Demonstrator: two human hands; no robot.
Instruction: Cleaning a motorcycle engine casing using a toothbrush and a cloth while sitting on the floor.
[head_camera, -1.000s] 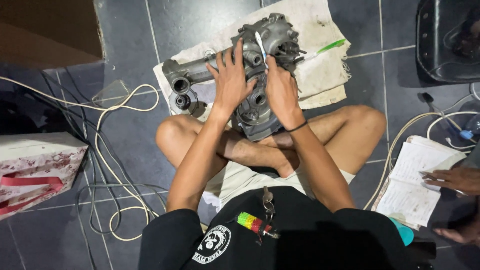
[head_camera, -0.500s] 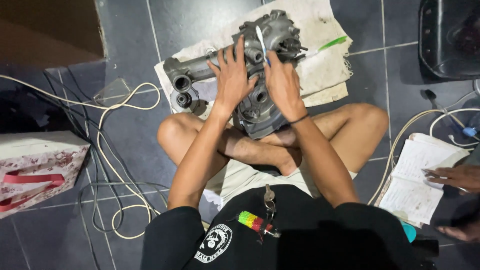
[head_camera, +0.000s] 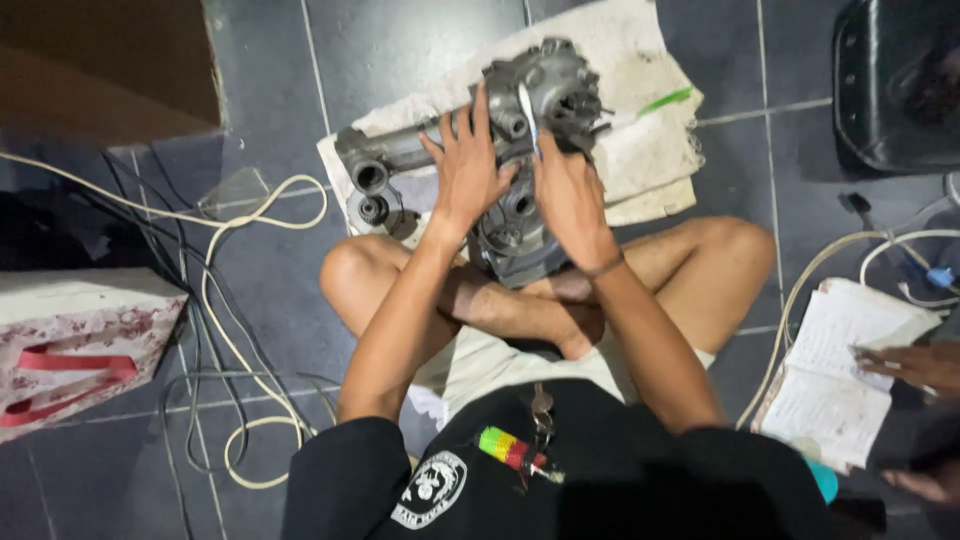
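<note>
- Engine casing (head_camera: 520, 215) of grey cast metal, grimy, lies on a stained white cloth (head_camera: 640, 160) spread on the dark tiled floor (head_camera: 400, 50), just in front of the person's crossed legs.
- It has a rounded housing at its far end and a long arm running left that ends in two round bored openings; bolts and ports stud its surface.
- Left hand (head_camera: 465, 175) lies flat on the casing's middle, fingers spread wide, gripping nothing.
- Right hand (head_camera: 570, 195) presses on the casing beside it, its grip closed on a slim white tool (head_camera: 527, 115) that stands up over the housing; whether the tool is a brush, I cannot tell.
- Green stick-like object (head_camera: 665, 100) rests on the cloth to the right of the casing.
- White cables (head_camera: 240, 330) loop over the floor at left, near a red-patterned white bag (head_camera: 80, 345).
- Open notebook (head_camera: 845, 375) lies at right, with another person's hand (head_camera: 915, 365) on it.
- Black seat-like object (head_camera: 895, 85) sits in the upper right corner.
</note>
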